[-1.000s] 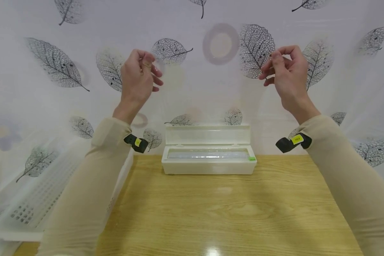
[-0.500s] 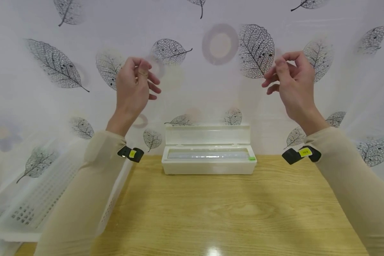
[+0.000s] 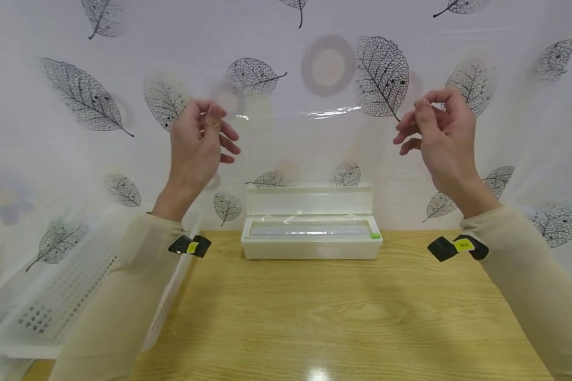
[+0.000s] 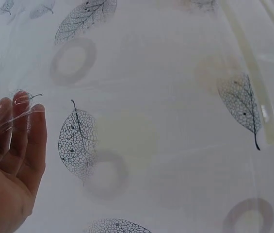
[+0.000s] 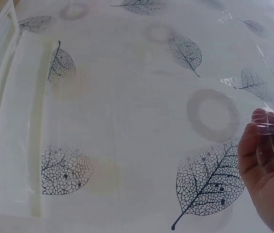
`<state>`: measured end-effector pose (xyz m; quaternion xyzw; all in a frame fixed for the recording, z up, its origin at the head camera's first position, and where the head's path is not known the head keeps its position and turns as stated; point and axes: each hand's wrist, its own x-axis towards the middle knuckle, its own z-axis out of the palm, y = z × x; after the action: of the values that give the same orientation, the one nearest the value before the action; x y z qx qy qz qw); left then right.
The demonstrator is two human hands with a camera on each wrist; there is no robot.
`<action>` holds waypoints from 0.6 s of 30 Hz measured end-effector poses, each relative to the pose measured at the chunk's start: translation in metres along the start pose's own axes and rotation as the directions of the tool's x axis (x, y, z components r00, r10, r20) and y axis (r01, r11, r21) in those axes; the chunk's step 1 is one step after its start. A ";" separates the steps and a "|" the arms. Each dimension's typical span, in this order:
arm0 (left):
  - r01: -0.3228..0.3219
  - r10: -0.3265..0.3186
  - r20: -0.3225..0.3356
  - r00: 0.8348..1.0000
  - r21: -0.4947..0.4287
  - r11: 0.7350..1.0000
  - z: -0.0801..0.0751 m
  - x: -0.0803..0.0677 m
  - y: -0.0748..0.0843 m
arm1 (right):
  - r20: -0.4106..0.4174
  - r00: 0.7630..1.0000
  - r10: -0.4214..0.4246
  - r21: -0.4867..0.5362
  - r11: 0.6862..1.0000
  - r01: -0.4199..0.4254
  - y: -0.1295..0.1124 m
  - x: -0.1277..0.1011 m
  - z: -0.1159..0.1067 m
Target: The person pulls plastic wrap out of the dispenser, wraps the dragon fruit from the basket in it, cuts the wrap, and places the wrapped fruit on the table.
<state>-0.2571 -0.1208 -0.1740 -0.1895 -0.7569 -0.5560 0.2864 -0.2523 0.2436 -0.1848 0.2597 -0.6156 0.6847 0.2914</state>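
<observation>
A white cling-film dispenser box (image 3: 311, 250) stands open at the back of the wooden table (image 3: 343, 317), the film roll (image 3: 310, 229) lying inside. A clear film sheet (image 3: 331, 112) rises from the box, and its top edge glints between my raised hands. My left hand (image 3: 207, 112) pinches the sheet's upper left corner between thumb and fingers; the film edge (image 4: 23, 114) crosses my fingertips in the left wrist view. At the upper right corner, my right hand (image 3: 431, 103) pinches in the same way. The film (image 5: 265, 124) wrinkles over its fingertips in the right wrist view.
A white perforated basket (image 3: 52, 301) sits at the table's left edge, under my left forearm. A pale curtain printed with leaves (image 3: 76, 95) hangs right behind the box. The box's open lid (image 5: 10, 121) shows at the left of the right wrist view.
Both hands have come down a little while keeping their pinch. The film's top edge now catches the light between them.
</observation>
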 end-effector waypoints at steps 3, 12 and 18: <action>0.001 -0.001 0.008 1.000 -0.001 1.000 0.000 -0.002 0.001 | 0.002 1.000 0.002 0.016 1.000 -0.002 0.000 -0.001 0.000; 0.011 -0.011 0.025 1.000 -0.012 1.000 0.000 -0.007 0.000 | 0.040 0.999 0.015 -0.007 1.000 -0.014 -0.002 -0.008 0.001; 0.021 -0.021 0.039 0.999 0.004 1.000 0.000 -0.011 -0.003 | 0.050 0.999 0.019 -0.019 1.000 -0.018 -0.001 -0.011 0.000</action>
<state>-0.2499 -0.1208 -0.1834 -0.1919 -0.7654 -0.5537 0.2661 -0.2440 0.2428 -0.1923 0.2683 -0.6312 0.6751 0.2719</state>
